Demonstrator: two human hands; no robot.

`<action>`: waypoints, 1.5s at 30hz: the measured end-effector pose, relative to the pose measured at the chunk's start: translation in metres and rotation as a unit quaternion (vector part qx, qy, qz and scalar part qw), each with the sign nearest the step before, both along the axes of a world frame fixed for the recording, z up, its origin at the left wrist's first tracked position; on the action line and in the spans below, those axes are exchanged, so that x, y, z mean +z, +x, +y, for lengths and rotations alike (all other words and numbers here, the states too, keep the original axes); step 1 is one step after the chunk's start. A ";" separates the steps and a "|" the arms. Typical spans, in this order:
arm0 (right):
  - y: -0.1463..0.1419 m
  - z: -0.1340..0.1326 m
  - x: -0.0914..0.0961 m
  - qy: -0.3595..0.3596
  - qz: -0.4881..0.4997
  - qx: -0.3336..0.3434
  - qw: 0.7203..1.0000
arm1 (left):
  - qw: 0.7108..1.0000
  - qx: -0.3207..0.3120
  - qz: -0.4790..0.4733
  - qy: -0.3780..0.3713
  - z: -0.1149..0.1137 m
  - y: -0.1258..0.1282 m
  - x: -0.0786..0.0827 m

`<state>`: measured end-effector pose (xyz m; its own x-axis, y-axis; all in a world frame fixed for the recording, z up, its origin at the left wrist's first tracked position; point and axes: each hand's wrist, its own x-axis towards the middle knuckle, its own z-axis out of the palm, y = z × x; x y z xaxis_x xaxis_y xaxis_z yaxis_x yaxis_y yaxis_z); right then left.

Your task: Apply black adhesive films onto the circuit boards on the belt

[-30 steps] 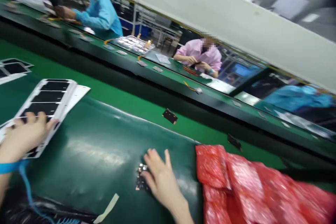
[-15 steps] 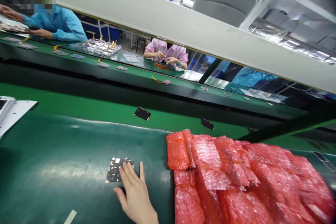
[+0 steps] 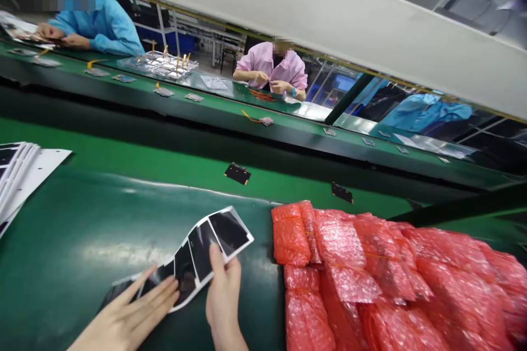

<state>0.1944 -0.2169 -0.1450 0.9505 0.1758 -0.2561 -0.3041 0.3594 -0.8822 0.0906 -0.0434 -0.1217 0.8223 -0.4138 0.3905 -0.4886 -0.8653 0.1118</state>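
Left hand (image 3: 127,315), right hand (image 3: 223,299), one strip (image 3: 193,263) (four-plus black pads (image 3: 228,232))

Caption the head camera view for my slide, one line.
Left hand and right hand hold a white-backed strip of black sheets over a green conveyor belt beside red bubble-wrap bags.

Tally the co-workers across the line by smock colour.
Blue smock: 2, the far-left smock and the far-right smock
Pink smock: 1
Total: 3
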 end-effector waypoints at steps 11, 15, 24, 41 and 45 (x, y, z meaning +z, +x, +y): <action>-0.018 0.012 -0.002 -0.237 -0.214 -0.054 0.946 | 0.820 0.104 0.399 -0.397 0.025 0.062 0.044; 0.002 -0.002 0.016 -0.411 -0.526 -0.064 0.742 | 0.765 0.090 0.482 -0.418 0.026 0.067 0.047; -0.001 -0.008 0.035 -0.263 -0.434 0.191 0.841 | 0.807 -0.004 0.461 -0.369 0.023 0.064 0.053; 0.003 -0.016 0.030 -0.212 -0.397 0.237 0.861 | 0.796 0.030 0.473 -0.376 0.008 0.063 0.053; 0.003 -0.017 0.025 -0.194 -0.410 0.215 0.865 | 0.817 0.044 0.442 -0.367 0.003 0.063 0.053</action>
<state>0.1974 -0.2337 -0.1195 0.7086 0.6099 0.3549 0.4499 -0.0031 -0.8931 0.1540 -0.0408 -0.0684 0.9313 -0.2584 -0.2569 0.1252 -0.4350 0.8917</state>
